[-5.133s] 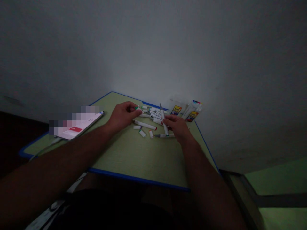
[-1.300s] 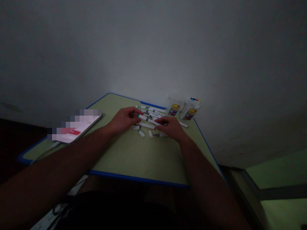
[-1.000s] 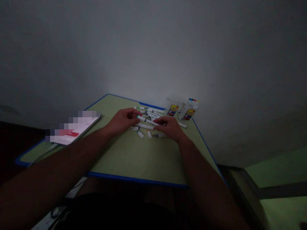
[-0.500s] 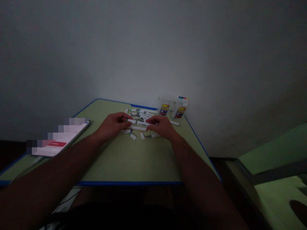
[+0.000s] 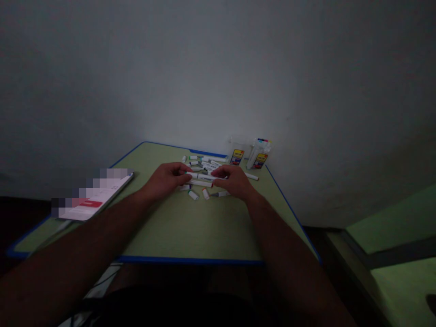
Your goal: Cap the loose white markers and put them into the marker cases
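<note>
**Desk:** Where do you have the hands?

**Operator:** I have both over the green table point(image 5: 177, 227), close together. The left hand point(image 5: 165, 179) pinches the green-tipped end of a white marker point(image 5: 201, 176), and the right hand point(image 5: 235, 181) pinches its other end. The marker lies level between them, just above the tabletop.

**Desk:** Fingers wide or narrow?

**Operator:** Narrow on both, with thumb and fingertips closed on the barrel. The light is dim, so I cannot tell whether a cap sits on the right-hand end.

**Desk:** What lies around them?

**Operator:** Just beyond the fingertips I see a heap of markers point(image 5: 206, 163) lying crosswise. On my side of the held one, very near it, lies a red-tipped marker point(image 5: 200, 183). Nearer still, between the hands, are two loose caps point(image 5: 193, 195). A grey-tipped marker point(image 5: 220, 194) lies just beside the right hand. Beyond and to the right of that hand lies a single marker point(image 5: 251, 176). Past it, two labelled packs point(image 5: 237, 156) stand against the wall. Well left of the left forearm lies a lit tablet point(image 5: 91, 200), its screen blurred.
</note>
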`<action>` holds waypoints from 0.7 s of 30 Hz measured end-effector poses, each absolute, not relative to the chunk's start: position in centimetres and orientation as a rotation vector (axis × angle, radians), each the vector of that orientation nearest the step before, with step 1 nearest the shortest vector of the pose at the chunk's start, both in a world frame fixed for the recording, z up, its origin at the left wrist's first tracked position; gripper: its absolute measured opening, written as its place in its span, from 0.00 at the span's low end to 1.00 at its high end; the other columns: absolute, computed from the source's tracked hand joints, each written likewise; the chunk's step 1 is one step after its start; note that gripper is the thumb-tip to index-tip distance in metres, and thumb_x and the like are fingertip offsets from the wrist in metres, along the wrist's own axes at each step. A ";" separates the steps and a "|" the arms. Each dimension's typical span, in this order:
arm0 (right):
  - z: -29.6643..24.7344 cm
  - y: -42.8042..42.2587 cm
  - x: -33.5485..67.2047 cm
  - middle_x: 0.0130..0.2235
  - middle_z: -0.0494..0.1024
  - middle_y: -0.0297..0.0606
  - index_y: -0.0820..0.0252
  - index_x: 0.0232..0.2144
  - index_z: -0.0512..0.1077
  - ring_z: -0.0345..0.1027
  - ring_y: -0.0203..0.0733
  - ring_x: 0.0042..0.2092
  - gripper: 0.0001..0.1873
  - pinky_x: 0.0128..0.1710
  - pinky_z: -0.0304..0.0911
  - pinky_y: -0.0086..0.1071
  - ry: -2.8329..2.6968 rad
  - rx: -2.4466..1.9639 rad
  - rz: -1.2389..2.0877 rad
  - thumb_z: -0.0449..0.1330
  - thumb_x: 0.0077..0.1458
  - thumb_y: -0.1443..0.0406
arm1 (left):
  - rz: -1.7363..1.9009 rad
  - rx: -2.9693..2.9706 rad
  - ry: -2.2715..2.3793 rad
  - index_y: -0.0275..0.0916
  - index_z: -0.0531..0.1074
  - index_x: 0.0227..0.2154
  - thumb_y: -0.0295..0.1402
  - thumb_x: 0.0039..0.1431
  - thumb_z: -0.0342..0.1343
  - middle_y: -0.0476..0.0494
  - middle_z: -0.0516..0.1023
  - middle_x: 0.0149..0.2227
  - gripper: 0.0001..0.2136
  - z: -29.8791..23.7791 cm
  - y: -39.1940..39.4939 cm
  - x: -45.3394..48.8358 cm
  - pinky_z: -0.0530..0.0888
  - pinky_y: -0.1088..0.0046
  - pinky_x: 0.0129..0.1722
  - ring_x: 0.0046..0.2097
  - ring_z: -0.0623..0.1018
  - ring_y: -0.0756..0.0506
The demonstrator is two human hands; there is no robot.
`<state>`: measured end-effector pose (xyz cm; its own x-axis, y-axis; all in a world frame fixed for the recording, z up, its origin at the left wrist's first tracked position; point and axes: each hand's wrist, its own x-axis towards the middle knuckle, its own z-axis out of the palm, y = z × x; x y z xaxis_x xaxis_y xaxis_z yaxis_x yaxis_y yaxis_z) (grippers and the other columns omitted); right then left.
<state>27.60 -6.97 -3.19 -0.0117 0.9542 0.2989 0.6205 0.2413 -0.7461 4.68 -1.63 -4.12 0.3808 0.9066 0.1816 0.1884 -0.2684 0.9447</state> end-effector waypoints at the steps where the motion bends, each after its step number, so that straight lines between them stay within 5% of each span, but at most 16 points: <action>1: -3.2 -7.0 27.6 0.31 0.80 0.35 0.61 0.34 0.80 0.69 0.34 0.31 0.12 0.34 0.63 0.30 -1.722 -1.470 0.528 0.67 0.42 0.69 | 0.966 1.702 0.974 0.36 0.79 0.31 0.35 0.43 0.66 0.47 0.78 0.25 0.11 -4.1 -1.6 4.7 0.68 0.74 0.27 0.26 0.74 0.49; 21: -3.1 -7.3 27.2 0.28 0.79 0.34 0.60 0.29 0.79 0.68 0.36 0.30 0.07 0.34 0.63 0.32 -1.702 -1.389 0.474 0.67 0.42 0.65 | 0.930 1.854 0.970 0.34 0.81 0.33 0.37 0.47 0.64 0.46 0.77 0.25 0.12 -4.0 -1.9 4.9 0.64 0.73 0.27 0.25 0.71 0.50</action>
